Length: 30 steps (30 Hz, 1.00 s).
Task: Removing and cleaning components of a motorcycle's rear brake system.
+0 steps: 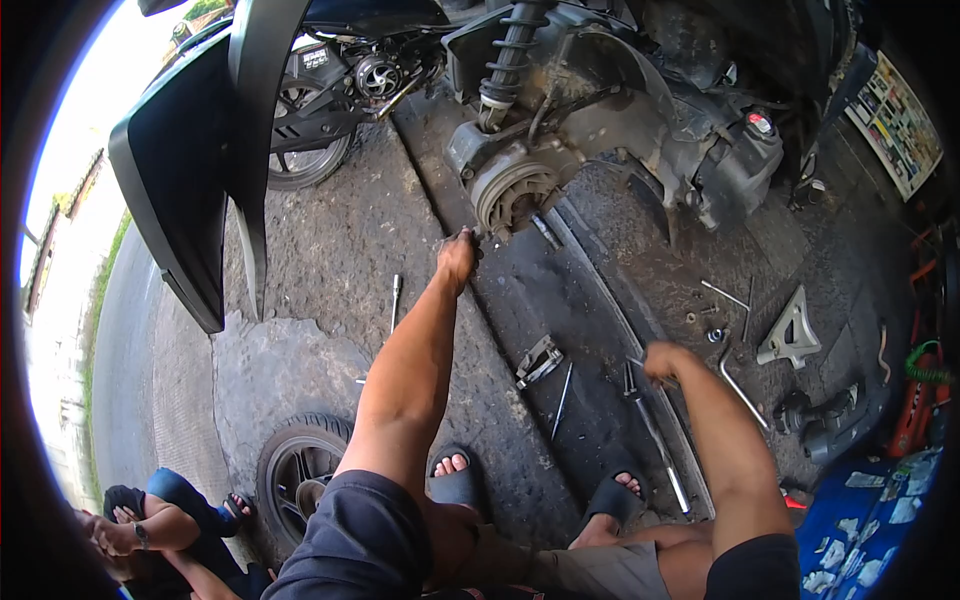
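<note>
Reaching forward, my left hand (457,258) is closed beside the lower left of a dirty brake hub (515,195); whatever its fingers hold is hidden. A metal shaft (546,232) sticks out below the hub. To the right and lower, my right hand (672,362) is closed around a thin metal tool (636,361), mostly covered by the fingers. Under that hand, a long metal bar (660,445) lies on the ground. Left of the bar are a slim rod (563,400) and a metal clamp-like part (540,360).
A coil shock absorber (508,55) rises above the hub. On the right lie a triangular bracket (792,330) and a bent wrench (742,388). A socket wrench (396,300) and loose wheel (300,470) are left. Another person (175,530) sits lower left.
</note>
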{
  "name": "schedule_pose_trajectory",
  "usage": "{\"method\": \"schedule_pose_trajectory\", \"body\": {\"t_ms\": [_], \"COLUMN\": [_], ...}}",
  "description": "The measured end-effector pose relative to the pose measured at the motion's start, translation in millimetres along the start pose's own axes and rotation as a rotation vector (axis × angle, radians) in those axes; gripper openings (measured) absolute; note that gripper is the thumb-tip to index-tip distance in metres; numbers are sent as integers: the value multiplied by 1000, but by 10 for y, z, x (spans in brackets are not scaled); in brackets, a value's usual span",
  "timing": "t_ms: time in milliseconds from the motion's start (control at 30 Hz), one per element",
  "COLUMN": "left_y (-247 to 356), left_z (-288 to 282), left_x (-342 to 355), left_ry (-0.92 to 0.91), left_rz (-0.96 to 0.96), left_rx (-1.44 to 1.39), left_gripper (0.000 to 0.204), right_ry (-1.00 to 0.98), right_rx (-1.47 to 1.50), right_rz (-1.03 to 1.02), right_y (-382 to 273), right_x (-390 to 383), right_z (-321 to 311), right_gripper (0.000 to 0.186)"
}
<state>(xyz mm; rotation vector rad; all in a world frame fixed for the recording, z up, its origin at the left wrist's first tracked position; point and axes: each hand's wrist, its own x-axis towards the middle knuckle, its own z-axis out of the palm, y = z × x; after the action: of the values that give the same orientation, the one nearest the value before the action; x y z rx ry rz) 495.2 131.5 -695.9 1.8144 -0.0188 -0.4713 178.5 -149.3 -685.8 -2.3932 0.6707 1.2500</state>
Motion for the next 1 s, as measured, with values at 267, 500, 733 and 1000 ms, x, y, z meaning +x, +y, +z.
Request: {"method": "schedule_pose_trajectory", "body": {"t_ms": [267,500,733,1000], "left_y": [27,-79,-142,-38], "left_z": [2,-35,-16,32], "left_x": [0,21,78,-47], "left_ry": [-99,-24,38,-2], "left_rz": [-218,34,-43,-77], "left_rx": [-221,21,56,-29], "left_gripper": [55,50,55,55], "right_ry": [151,361,366,351], "right_rx": [-5,222,411,477], "right_rz": [26,85,23,16], "right_y": [344,291,183,218], "right_x": [-20,-97,-29,48], "right_z": [70,-373,-464,-475], "right_gripper": [40,42,36,41]}}
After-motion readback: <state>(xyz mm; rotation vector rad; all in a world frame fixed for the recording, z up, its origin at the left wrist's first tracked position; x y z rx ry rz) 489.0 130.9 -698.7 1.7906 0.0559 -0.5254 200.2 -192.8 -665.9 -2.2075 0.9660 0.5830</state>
